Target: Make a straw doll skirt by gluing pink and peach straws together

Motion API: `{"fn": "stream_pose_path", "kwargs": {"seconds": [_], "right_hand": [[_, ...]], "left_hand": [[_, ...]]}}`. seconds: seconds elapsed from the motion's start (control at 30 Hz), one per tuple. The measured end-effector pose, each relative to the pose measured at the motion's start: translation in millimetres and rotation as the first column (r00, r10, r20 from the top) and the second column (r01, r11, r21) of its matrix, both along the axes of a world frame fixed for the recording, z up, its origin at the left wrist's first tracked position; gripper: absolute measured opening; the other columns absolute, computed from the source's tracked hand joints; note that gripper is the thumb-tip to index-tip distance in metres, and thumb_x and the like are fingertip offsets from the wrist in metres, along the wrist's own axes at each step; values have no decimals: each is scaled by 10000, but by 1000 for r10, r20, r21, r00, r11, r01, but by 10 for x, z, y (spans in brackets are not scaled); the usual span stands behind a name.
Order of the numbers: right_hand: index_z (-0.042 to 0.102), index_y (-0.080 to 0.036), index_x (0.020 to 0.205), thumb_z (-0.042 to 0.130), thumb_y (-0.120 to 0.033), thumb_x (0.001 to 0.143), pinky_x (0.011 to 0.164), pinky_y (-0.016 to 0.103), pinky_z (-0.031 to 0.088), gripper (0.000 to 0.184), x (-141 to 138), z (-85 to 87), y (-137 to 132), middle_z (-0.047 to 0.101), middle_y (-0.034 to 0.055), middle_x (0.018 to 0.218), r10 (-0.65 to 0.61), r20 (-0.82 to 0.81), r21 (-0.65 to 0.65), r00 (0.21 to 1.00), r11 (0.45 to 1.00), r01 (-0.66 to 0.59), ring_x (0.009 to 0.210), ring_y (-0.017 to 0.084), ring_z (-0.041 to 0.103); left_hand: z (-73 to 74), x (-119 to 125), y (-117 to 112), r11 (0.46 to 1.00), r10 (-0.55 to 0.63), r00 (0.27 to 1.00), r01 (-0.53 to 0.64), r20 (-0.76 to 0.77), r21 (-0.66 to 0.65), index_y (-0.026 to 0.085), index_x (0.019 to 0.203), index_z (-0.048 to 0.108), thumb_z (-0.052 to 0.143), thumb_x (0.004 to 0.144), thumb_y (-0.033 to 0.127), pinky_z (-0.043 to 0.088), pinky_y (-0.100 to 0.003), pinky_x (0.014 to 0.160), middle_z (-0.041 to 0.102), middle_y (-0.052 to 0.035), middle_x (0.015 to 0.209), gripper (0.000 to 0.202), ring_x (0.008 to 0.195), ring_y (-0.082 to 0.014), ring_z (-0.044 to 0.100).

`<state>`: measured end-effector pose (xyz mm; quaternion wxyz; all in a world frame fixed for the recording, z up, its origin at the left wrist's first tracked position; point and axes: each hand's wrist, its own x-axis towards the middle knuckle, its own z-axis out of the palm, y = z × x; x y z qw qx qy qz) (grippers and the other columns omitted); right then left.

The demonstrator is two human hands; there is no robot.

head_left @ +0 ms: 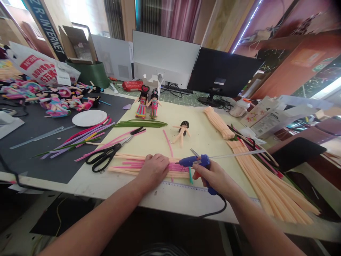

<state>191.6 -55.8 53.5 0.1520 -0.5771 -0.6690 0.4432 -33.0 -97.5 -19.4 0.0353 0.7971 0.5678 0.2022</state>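
Fingers (160, 159) of the left hand (151, 170) lie close together and bent down over a row of pink strips (173, 167), flanked by peach strips (121, 170); whether they pinch any strip or only press upon it cannot be told, as the fingertips' undersides are hidden. The fingers of the right hand (214, 176) are closed around the handle of a blue glue gun (197, 161), whose nozzle points leftward over the pink strips, near the left hand; contact between nozzle and strips cannot be determined. A clear glue stick (237, 154) projects from the rear of the gun. The strips lie side by side near the table's front edge, with a short teal piece (190, 175) across their right end and a ruler (183, 186) along their near side. Black-handled scissors (106, 156) lie to the left. Beyond the strips, a black-haired, undressed doll (182, 131) lies on the pale yellow sheet (205, 133); farther back stand two dressed dolls (146, 105), with green stems (141, 124) in front of them. Bundles of peach stems (266, 181) occupy the right side.
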Motion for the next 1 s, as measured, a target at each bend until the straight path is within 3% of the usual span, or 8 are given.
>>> {"fn": "stream_pose_path", "kwargs": {"seconds": [0.13,0.4,0.63,1.0], "right_hand": [[593,-165,765,521,-488,825,397,218,386,336,24,7,-40,667,31,693,-43,-97,-23,994,999,41,434,78,477],[572,-180,686,535,-394,810,367,205,369,251,-170,76,-87,585,-17,530,-4,121,19,993,1000,1,396,83,480],[554,-177,767,524,-421,817,372,203,392,251,-148,-20,-2,599,-19,576,36,142,23,989,999,-39,421,87,507],[547,-181,760,534,-421,810,366,203,396,245,-150,5,-21,587,-21,550,35,159,23,987,999,-39,417,101,527]], "left_hand": [[3,-1,2,1000,-6,1000,6,-1,-4,195,972,570,442,935,264,327,-380,860,651,-66,1050,150,1022,-212,520],[7,4,-3,1000,0,1000,0,13,7,200,992,571,432,942,273,330,-374,851,654,-69,1038,165,1015,-211,525],[16,4,-6,1000,0,1000,0,0,1,200,967,567,409,953,263,326,-368,833,652,-56,1035,170,1017,-204,524],[10,-1,-3,1000,-7,1000,7,2,4,196,987,567,416,950,270,324,-373,833,654,-68,1036,172,1017,-212,522]]}}
